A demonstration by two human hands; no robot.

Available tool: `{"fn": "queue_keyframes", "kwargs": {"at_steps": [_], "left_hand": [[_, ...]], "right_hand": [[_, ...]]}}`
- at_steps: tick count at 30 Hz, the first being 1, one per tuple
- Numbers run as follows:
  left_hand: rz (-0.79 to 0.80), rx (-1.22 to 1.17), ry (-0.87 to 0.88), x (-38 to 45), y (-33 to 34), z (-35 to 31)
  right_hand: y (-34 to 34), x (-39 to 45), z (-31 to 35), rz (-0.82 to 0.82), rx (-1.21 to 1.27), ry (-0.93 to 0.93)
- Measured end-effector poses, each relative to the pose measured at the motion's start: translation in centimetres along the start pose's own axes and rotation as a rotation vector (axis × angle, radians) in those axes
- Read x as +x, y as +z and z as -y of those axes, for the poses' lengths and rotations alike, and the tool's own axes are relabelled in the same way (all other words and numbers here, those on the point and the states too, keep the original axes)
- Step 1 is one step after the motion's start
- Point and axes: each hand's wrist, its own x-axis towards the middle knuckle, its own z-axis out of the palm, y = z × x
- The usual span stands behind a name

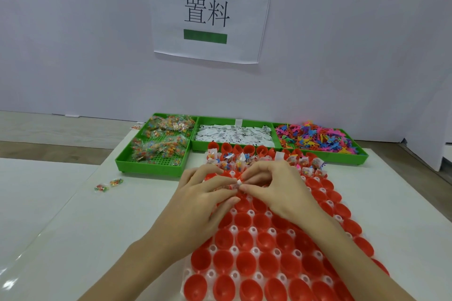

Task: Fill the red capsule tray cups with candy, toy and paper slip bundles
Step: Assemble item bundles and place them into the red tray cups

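on the desk [391, 203] the red capsule tray [256, 252] lies with only its 12 o'clock cups filled, so the left hand [203, 193] and right hand [274, 186], fingers pinching one small bundle [236, 183] together, should roll it tight and seat it upright, the tray's open 6 o'clock cups leaving room.

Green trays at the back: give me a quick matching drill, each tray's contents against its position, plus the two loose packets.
Things:
1. candy packets tray
2. paper slips tray
3. toys tray
4. two loose packets

Places:
A. middle
B. on the table, left of the capsule tray
C. right
D. left

Pairs: 1-D, 2-A, 3-C, 4-B
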Motion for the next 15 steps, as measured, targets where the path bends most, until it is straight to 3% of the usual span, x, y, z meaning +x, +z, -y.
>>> {"fn": "queue_keyframes", "kwargs": {"at_steps": [9, 15], "left_hand": [[0.066, -0.113, -0.101, 0.26, -0.38, -0.14], [0.178, -0.038, -0.086, 0.09, -0.55, -0.56]], "right_hand": [[0.29, -0.05, 0.31, -0.030, -0.093, 0.007], [0.16, 0.31, 0.68, 0.071, -0.221, 0.019]]}}
